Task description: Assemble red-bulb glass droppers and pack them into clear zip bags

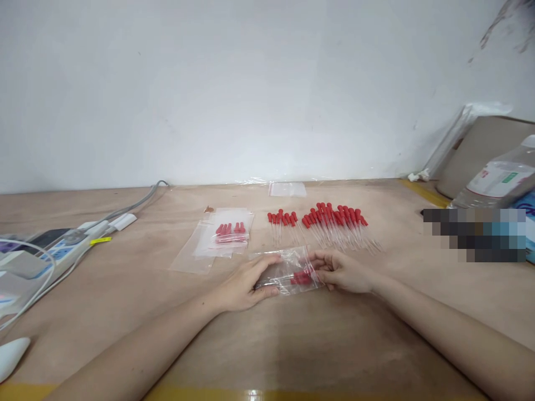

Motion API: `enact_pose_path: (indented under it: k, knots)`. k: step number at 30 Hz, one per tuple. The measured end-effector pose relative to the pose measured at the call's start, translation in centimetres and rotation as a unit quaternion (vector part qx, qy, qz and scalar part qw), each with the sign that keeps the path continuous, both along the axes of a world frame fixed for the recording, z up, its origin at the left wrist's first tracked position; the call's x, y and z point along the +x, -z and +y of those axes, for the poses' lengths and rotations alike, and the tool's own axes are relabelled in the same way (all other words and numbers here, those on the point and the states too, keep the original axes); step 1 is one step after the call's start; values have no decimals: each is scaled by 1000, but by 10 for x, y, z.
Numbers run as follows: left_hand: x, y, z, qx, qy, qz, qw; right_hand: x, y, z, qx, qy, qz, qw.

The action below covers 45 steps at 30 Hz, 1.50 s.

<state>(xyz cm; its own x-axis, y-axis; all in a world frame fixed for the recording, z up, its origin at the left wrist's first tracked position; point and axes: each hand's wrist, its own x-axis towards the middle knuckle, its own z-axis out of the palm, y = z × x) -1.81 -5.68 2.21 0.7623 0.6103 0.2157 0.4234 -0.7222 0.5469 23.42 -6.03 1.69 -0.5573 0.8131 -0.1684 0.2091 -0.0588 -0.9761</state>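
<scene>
My left hand (244,284) and my right hand (340,271) both grip a small clear plastic bag (290,271) lying on the wooden table (267,334). The bag holds a few glass droppers with red rubber bulbs. The left hand pinches the bag's left end and the right hand pinches its right end near the red bulbs. Just beyond the hands lie several loose droppers with red bulbs (326,223) in a row. To the left sits a stack of filled bags (228,234) with red bulbs showing inside.
An empty clear bag (287,189) lies near the wall. A power strip with cables (62,250) is at the left. A cardboard box (480,153) and a plastic bottle (499,181) stand at the right. A white object (12,356) sits at the lower left edge.
</scene>
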Motion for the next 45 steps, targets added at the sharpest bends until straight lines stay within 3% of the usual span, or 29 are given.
enact_pose_path:
  k: [7,13,17,20,23,26,28,35,41,42,45]
  knots:
    - [0,0,0,5,-2,11,1000,-13,7,1,21,103,-70,992]
    - [-1,0,0,8,-10,14,1000,-14,6,-3,105,67,-63,990]
    - [0,0,1,17,-1,29,999,-4,2,3,78,173,-86,978]
    - [-1,2,2,25,8,53,998,2,-4,16,186,237,-161,940]
    - [-1,3,2,30,10,65,997,-1,-14,37,306,246,-288,873]
    - [-1,4,2,33,8,70,997,-16,-23,60,331,225,-404,822]
    - [-1,4,2,34,6,77,996,-28,-24,75,304,213,-450,812]
    - [0,0,0,34,12,71,997,-50,-21,103,244,192,-473,824]
    - [0,-1,0,29,12,70,997,-28,-47,87,237,210,-447,837]
    - [0,-1,0,29,12,69,997,-19,-49,80,241,215,-431,843]
    - [0,1,1,31,14,69,997,9,-43,58,214,212,-300,905]
